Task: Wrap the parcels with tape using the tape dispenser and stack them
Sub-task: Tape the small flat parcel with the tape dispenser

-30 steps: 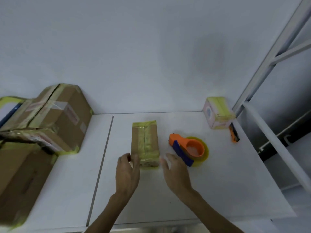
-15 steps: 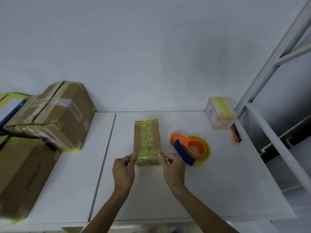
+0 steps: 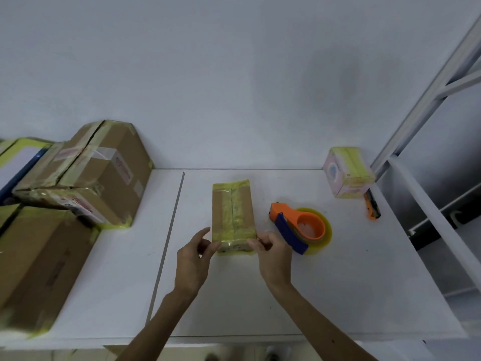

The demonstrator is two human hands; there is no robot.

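A narrow brown parcel (image 3: 232,212) wrapped in yellowish tape lies lengthwise in the middle of the white table (image 3: 338,282). My left hand (image 3: 194,259) pinches its near left corner with thumb and fingers. My right hand (image 3: 273,252) pinches the near right corner. An orange and blue tape dispenser (image 3: 299,227) with a yellow tape roll lies on the table just right of the parcel, close to my right hand. A small pink box (image 3: 347,175) with yellow tape over it stands at the far right corner.
Several taped cardboard boxes (image 3: 86,173) are piled at the left, with a large one (image 3: 36,261) in front. An orange utility knife (image 3: 372,207) lies beside the pink box. A white metal rack frame (image 3: 429,201) borders the table's right side.
Both hands moved from resting beside the parcel's near end to pinching its near corners. The camera view tilted slightly; the parcel stays in place.
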